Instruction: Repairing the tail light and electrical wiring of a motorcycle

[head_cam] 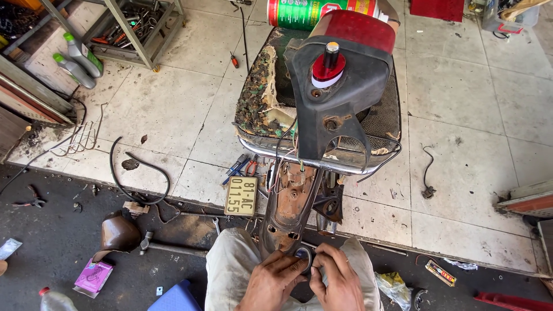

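A small round dark part (303,257) sits at the bottom centre of the frame, on the lower end of a rusty fender (291,210). It lies between the two hands: the left hand (275,280) presses on it from the left with its fingertips (295,262) curled over the rim, and the right hand (338,279) closes in from the right, thumb and fingers touching its edge. Both hands are half clenched about the part; how firm either grip is on it I cannot tell

The fender runs up from the hands toward the middle of the frame, where loose wires (285,155) hang beneath a black tail housing (337,98). A red lamp socket (329,66) stands in the housing, with a red lens (357,29) above it at the top centre. Behind the housing lies a torn seat (262,92) with crumbling foam

Left of the fender a yellow plate (241,196) leans, and blue-handled pliers (241,166) lie just above it on the tiled floor (466,115). A black hose (132,178) curls at centre left. A brown cover (118,235) and a hammer (167,247) rest at lower left on the dark ground. Two grey bottles (78,60) with green caps stand at upper left beside a metal rack (135,26). The person's pale trousers (227,268) fill the bottom edge
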